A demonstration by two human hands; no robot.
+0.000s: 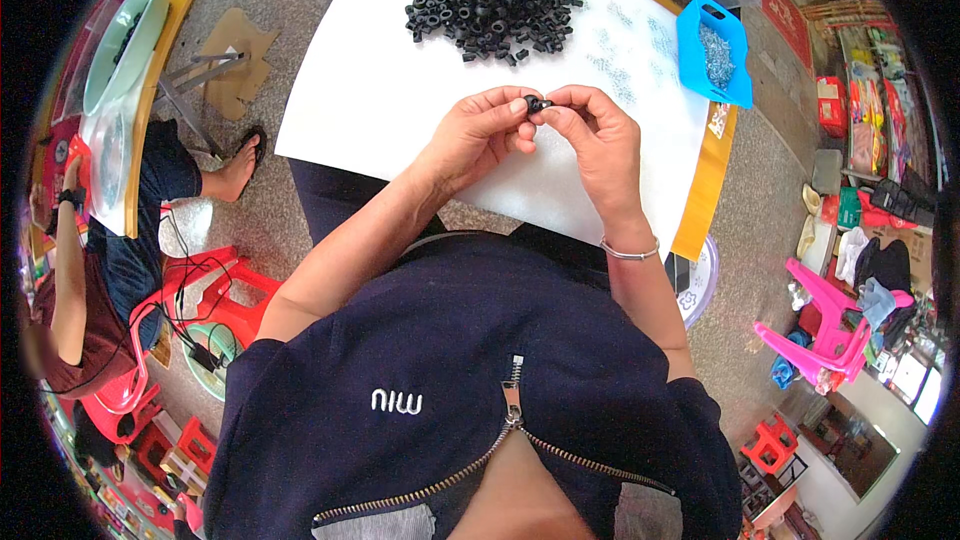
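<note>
Head view: left hand [478, 128] and right hand [598, 135] are meeting over the white table [365, 70], just above the middle of its near edge. Between them they are holding a small black part [533, 103]. The left thumb and fingers are pinching its left end; the right thumb and forefinger are pinching its right end, though I cannot tell whether a separate piece is sitting there. A bracelet [630, 255] is circling the right wrist.

Reading the clock from the part, a heap [490, 0] of black pieces is lying at 11. Small pale bits [610, 70] are scattering across the tabletop at 2, and a blue tray [742, 80] is holding more between 2 and 3. At 4, a pink stool [825, 340] is standing well apart; at 8, another person [85, 345] is sitting.
</note>
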